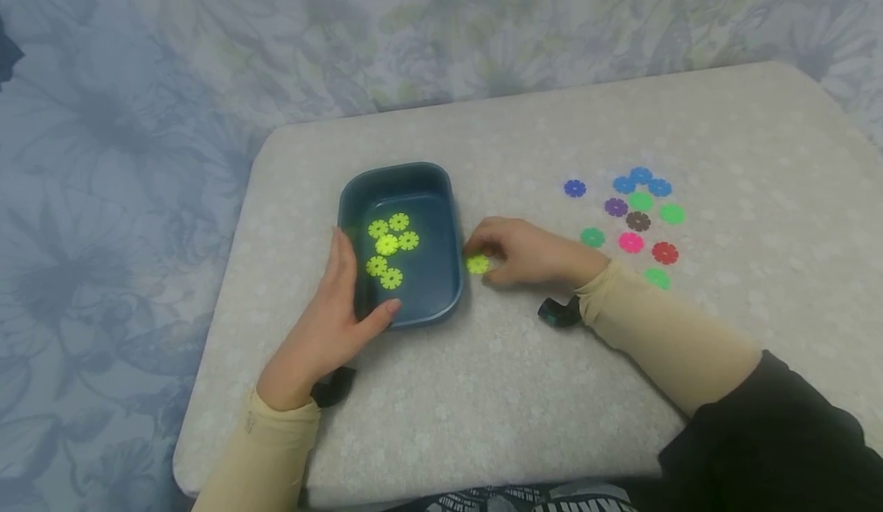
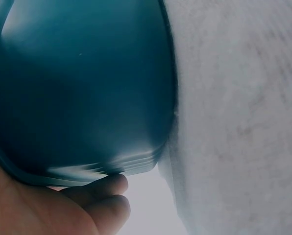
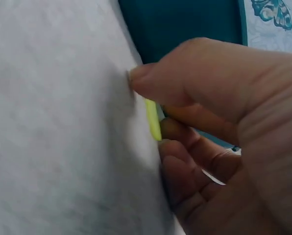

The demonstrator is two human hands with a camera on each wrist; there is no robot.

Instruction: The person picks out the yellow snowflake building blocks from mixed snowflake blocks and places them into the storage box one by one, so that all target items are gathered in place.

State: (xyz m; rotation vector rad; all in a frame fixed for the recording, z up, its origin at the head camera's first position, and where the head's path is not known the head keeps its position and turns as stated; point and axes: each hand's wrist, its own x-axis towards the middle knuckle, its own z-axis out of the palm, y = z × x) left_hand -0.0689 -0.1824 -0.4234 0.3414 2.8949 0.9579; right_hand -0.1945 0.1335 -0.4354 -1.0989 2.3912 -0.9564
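A dark teal plastic tray (image 1: 431, 290) stands on the table with several yellow notched discs (image 1: 387, 244) lying in it. My left hand (image 1: 331, 320) holds the tray at its near left corner, thumb over the near rim and fingers along the left wall. In the left wrist view, fingers (image 2: 104, 196) press against the tray's outer side (image 2: 87, 98). Just right of the tray, my right hand (image 1: 527, 251) pinches another yellow notched disc (image 1: 477, 264) at the tabletop. From the right wrist, the disc (image 3: 153, 120) appears edge-on between thumb and fingers.
To the right lie several more notched discs: blue ones (image 1: 641, 175), a dark blue one (image 1: 575, 188), a purple one (image 1: 616, 207), a brown one (image 1: 638, 221), green ones (image 1: 672, 214), a pink one (image 1: 631, 243) and a red one (image 1: 665, 253). A floral-patterned wall (image 1: 441, 29) borders the table (image 1: 483, 397).
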